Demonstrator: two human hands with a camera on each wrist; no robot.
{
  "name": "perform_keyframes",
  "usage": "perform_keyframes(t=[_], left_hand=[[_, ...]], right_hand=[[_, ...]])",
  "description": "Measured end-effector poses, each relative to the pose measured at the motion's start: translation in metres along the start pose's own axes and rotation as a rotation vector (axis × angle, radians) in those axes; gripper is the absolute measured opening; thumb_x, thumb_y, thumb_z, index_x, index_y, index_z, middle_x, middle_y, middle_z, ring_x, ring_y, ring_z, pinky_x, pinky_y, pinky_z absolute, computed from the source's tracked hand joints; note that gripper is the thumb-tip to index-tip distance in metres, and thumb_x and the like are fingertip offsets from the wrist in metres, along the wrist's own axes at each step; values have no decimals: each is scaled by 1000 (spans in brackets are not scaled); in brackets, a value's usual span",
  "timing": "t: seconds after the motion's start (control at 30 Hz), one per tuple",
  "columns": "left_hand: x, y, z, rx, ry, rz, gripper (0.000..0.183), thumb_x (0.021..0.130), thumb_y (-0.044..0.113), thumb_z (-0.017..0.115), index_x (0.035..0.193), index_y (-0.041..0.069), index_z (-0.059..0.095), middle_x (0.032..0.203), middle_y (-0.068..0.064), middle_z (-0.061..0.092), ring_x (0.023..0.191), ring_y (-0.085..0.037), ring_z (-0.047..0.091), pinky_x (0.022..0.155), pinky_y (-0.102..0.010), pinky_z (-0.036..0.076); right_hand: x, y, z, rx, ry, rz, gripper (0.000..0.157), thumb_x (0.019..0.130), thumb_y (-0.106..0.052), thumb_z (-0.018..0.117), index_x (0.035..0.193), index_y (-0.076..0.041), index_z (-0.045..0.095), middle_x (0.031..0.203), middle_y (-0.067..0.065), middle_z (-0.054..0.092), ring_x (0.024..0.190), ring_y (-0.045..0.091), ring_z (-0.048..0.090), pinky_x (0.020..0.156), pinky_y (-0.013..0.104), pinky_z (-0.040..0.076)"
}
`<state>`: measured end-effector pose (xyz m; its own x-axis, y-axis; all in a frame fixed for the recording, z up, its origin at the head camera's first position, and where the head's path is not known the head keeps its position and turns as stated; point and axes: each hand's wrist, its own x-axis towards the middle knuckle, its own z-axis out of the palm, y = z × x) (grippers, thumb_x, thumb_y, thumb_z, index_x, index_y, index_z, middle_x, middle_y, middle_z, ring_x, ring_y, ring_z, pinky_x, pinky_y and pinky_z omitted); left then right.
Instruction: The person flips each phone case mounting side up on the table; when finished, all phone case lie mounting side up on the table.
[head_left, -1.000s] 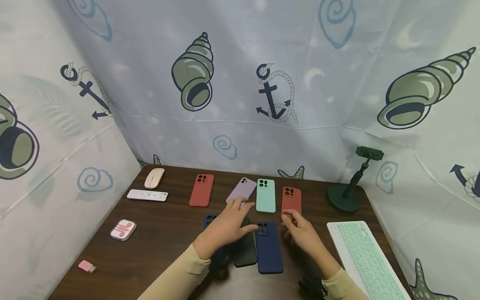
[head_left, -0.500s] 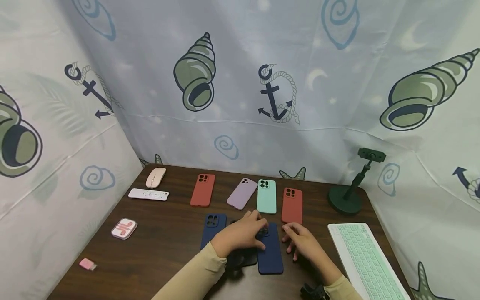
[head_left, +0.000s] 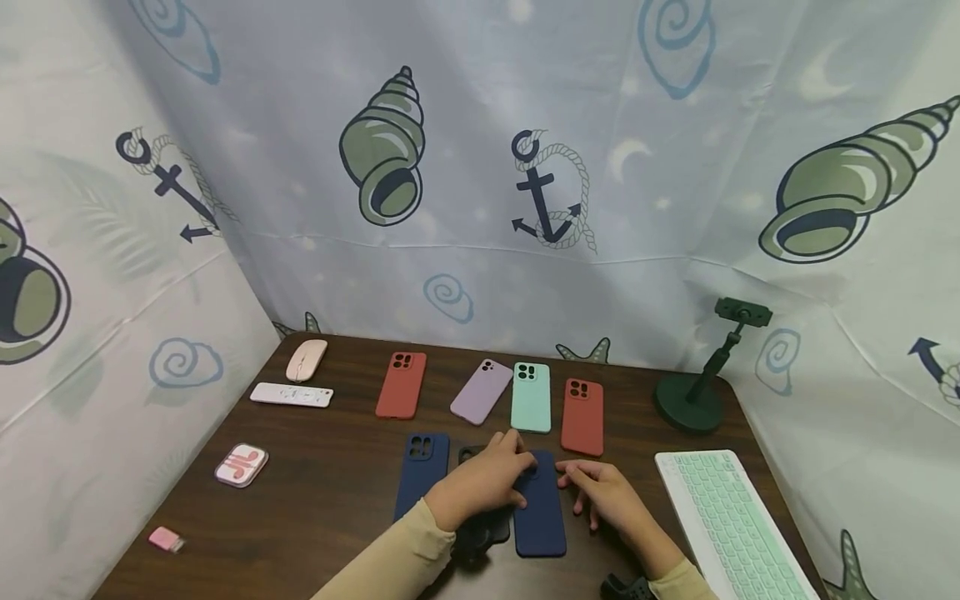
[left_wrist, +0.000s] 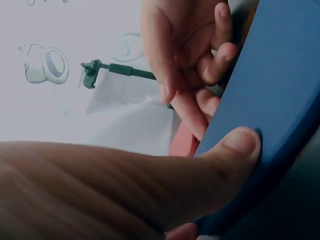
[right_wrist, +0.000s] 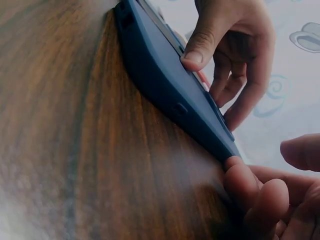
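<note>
My left hand (head_left: 480,479) spans the upper part of a dark blue phone case (head_left: 542,525) lying flat on the table. Its thumb (left_wrist: 242,142) presses on the case near one side, while the fingers bend over the camera end, as the right wrist view shows. Beside the same case's right edge is my right hand (head_left: 611,500), fingers loosely bent, fingertips (right_wrist: 235,167) right at the corner. A black phone case (head_left: 497,525) lies partly hidden under my left hand. Left of that sits another dark blue phone case (head_left: 420,475).
Behind stand a red case (head_left: 401,385), a purple case (head_left: 482,392), a mint case (head_left: 531,398) and a second red case (head_left: 582,417). A keyboard (head_left: 738,525) and webcam stand (head_left: 690,400) are right; a mouse (head_left: 307,360), remote (head_left: 291,395), earphone box (head_left: 242,465) and pink plug (head_left: 166,539) left.
My left hand has moved right from over the black case onto the right-hand blue case. My right hand has drawn back from the red case to the blue case's edge.
</note>
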<state>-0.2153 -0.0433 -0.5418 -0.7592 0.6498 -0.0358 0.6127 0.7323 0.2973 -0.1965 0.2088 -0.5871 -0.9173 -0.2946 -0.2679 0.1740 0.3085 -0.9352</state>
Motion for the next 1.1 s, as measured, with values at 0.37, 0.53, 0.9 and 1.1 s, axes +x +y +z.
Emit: perform_keyframes(t=[0.37, 0.53, 0.9, 1.1], left_hand=[[1, 4, 3, 7, -4, -18, 58, 82, 42, 84, 131, 20, 64, 121, -1, 47, 102, -12, 43, 82, -27, 50], [0, 0, 3, -53, 26, -25, 56, 81, 40, 85, 128, 21, 60, 119, 0, 46, 102, -12, 44, 81, -27, 50], [-1, 3, -2, -113, 17, -31, 68, 85, 50, 79, 140, 22, 50, 127, -4, 47, 109, -15, 49, 86, -31, 52], [-1, 2, -3, -218, -15, -43, 90, 87, 68, 65, 159, 45, 18, 134, -9, 44, 113, -19, 53, 82, -36, 52]], right_hand=[[-4, 2, -4, 43, -30, -10, 45, 104, -40, 56, 141, -15, 60, 123, 16, 65, 69, 22, 64, 45, 36, 51], [-1, 3, -6, 57, -40, -65, 41, 104, -33, 58, 143, -20, 57, 117, 18, 66, 71, 24, 65, 44, 34, 51], [3, 8, -5, 36, -97, -209, 51, 100, -25, 65, 148, -27, 46, 107, 21, 63, 72, 29, 65, 39, 36, 47], [1, 3, -2, 7, -133, -248, 57, 102, -26, 62, 153, -31, 38, 108, 17, 67, 78, 31, 67, 41, 41, 50]])
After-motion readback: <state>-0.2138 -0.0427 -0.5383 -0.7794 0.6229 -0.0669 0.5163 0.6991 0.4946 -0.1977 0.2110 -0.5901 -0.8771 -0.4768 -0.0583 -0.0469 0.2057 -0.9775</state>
